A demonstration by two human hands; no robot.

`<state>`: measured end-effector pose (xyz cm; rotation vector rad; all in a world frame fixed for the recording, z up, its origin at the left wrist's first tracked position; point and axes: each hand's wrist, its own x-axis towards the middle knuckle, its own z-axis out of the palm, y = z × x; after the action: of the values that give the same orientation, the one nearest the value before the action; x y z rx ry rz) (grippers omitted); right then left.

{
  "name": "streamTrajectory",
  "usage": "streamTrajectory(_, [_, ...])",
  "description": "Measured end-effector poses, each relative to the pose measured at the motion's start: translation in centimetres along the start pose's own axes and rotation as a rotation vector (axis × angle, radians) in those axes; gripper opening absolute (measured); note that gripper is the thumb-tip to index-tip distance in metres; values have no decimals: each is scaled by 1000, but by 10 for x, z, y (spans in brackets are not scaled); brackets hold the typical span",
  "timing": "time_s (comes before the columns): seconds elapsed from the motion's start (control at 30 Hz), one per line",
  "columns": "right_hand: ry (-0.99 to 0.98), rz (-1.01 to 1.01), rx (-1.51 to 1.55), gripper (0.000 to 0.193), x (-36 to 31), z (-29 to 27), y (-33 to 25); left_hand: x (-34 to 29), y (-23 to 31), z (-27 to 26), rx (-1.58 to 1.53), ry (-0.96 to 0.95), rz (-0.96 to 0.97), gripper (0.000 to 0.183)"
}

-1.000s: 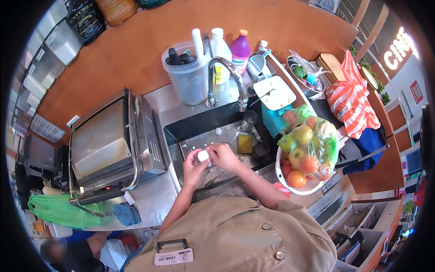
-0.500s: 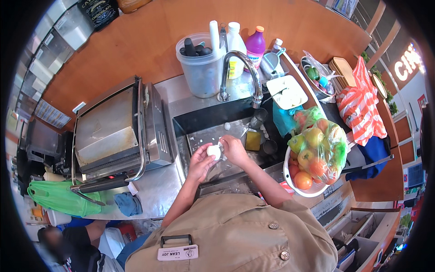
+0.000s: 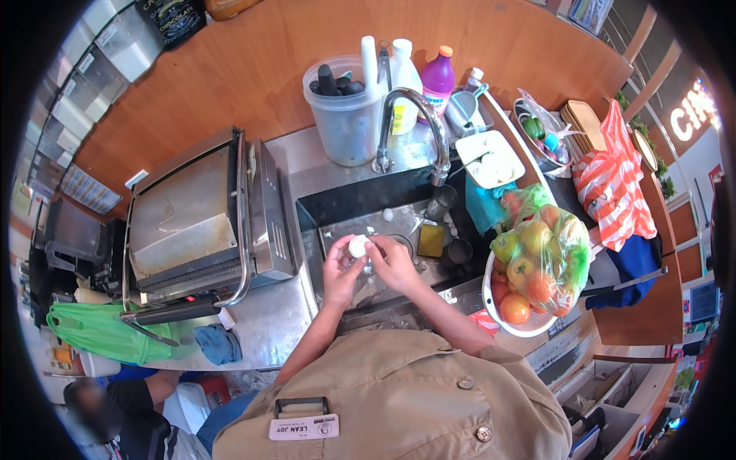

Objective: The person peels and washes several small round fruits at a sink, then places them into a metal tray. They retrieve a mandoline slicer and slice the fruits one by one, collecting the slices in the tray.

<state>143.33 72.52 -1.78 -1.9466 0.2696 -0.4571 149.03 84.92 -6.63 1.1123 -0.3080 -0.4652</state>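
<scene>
A white egg is held up over the black-edged sink. My left hand has its fingers closed round one side of the egg. From the other side, my right hand presses its thumb and fingertips against it. Small white bits, which look like eggshell, lie on the sink floor, with a larger white piece beyond my hands. To the right of my hands sit a yellow sponge and a dark cup.
A curved faucet rises behind the sink. At right are a white tub and a basket of bagged fruit. A press grill stands left. A co-worker is at lower left.
My hands have shifted slightly away from my body with the egg, which is turned and raised between the fingers. The right hand has come closer round it.
</scene>
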Motion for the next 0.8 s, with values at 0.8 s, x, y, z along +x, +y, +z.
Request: streamTrajectory(0.8, [-100,-124,-38,15,4,-10,12,-2,-2,-2,-12,14,-82,48])
